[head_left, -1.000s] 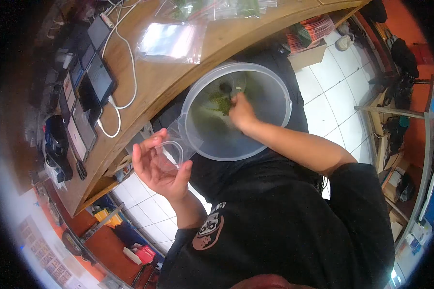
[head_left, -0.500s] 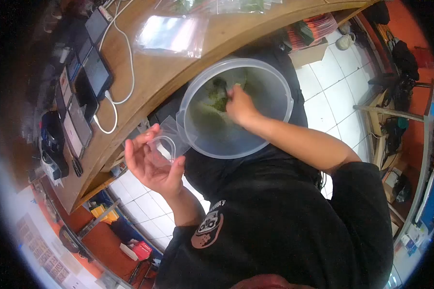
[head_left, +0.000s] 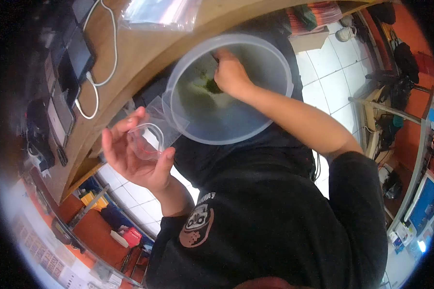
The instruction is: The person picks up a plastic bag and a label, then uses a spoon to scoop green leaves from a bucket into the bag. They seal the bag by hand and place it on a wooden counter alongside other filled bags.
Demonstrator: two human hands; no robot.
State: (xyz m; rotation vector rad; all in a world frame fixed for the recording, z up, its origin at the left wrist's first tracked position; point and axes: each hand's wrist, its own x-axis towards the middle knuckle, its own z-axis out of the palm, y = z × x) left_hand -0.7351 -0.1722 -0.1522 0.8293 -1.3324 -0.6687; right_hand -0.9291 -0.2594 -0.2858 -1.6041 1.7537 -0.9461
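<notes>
My left hand (head_left: 140,156) is curled around a clear plastic cup-like piece (head_left: 148,143) with a round rim, fingers on one side and thumb on the other. A clear plastic bag (head_left: 169,115) stretches from it toward the tub. The large translucent tub (head_left: 231,137) rests tilted on my lap, with fine green dried material (head_left: 193,98) spread over its bottom. Inside the tub my right hand (head_left: 232,77) is closed on a dark scoop, mostly hidden by the fingers. A darker green clump (head_left: 212,86) lies just below the knuckles.
The wooden table (head_left: 135,58) curves along the left, bearing several phones (head_left: 65,74), a white cable (head_left: 115,48) and a stack of clear bags (head_left: 159,14). A cardboard box (head_left: 309,40) stands on the tiled floor beyond the tub. Shelving (head_left: 388,110) lines the right side.
My right hand has shifted farther back and turned within the tub. My left hand with the clear cup-like piece appears lower left, as the whole view has shifted slightly.
</notes>
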